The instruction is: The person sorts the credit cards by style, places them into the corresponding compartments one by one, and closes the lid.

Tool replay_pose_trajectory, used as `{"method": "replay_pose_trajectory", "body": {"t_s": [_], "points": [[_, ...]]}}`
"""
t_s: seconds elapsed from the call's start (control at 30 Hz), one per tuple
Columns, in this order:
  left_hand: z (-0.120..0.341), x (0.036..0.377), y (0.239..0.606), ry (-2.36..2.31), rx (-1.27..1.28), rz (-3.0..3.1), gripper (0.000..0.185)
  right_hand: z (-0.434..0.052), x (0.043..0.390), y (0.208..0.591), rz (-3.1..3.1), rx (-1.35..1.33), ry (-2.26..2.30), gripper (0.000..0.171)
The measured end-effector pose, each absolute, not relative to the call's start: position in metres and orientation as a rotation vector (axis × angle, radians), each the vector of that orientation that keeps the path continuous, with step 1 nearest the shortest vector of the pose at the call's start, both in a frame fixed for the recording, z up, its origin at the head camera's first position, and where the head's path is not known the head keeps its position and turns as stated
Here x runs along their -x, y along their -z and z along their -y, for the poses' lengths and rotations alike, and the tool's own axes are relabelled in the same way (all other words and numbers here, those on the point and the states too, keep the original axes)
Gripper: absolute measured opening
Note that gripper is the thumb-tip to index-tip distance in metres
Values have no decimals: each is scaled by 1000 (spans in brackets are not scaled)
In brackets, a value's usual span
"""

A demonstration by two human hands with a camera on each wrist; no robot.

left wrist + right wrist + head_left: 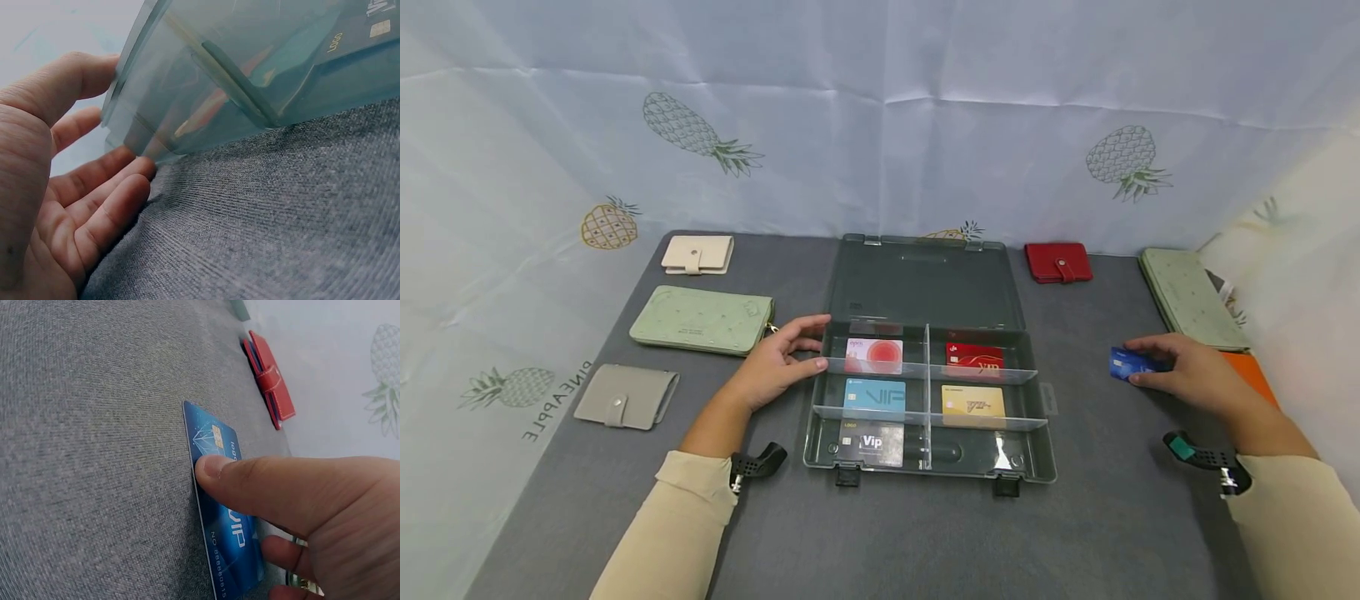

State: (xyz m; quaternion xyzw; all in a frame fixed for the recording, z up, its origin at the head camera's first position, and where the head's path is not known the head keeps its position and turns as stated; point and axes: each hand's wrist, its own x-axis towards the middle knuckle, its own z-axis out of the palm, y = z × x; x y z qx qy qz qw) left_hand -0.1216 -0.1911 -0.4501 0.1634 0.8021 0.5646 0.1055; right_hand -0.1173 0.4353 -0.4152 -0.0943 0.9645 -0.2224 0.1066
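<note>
Going L to R on the grey table (925, 533): a grey wallet (625, 397) is sitting nearest the front edge, w/ a long pale green wallet (702, 320) behind it and a small cream wallet (698, 254) at the back. The left hand (775, 364) is resting against the left wall of the clear organizer box (925, 467), fingers straight and relaxed, thumb up on the rim, not gripping anything. The box is lying open in the middle, lid leaning back, and 5 cards are sitting in its compartments: pink, light blue and black down the left column, red and gold on the right. Behind it to the right a red wallet (1058, 262) is lying by the backdrop. Further right, the right hand (1191, 375) is pinching a blue card (1129, 363) w/ thumb on top and fingers under, right down by the table surface, well apart from the box. Another green wallet (1187, 296) is sitting past that at the far right edge.
</note>
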Motion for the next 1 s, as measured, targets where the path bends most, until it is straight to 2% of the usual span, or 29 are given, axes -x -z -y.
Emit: {"method": "replay_pose_trajectory", "body": {"t_s": [0.33, 0.63, 1.0], "points": [[190, 123, 449, -1656, -478, -2357, 67, -433, 121, 415, -2761, 218, 699, 52], [190, 122, 449, -1651, -493, -2355, 66, -428, 113, 414, -2779, 202, 755, 32], [190, 121, 447, -1677, -493, -2343, 66, -399, 104, 388, -2766, 326, 996, 26]]}}
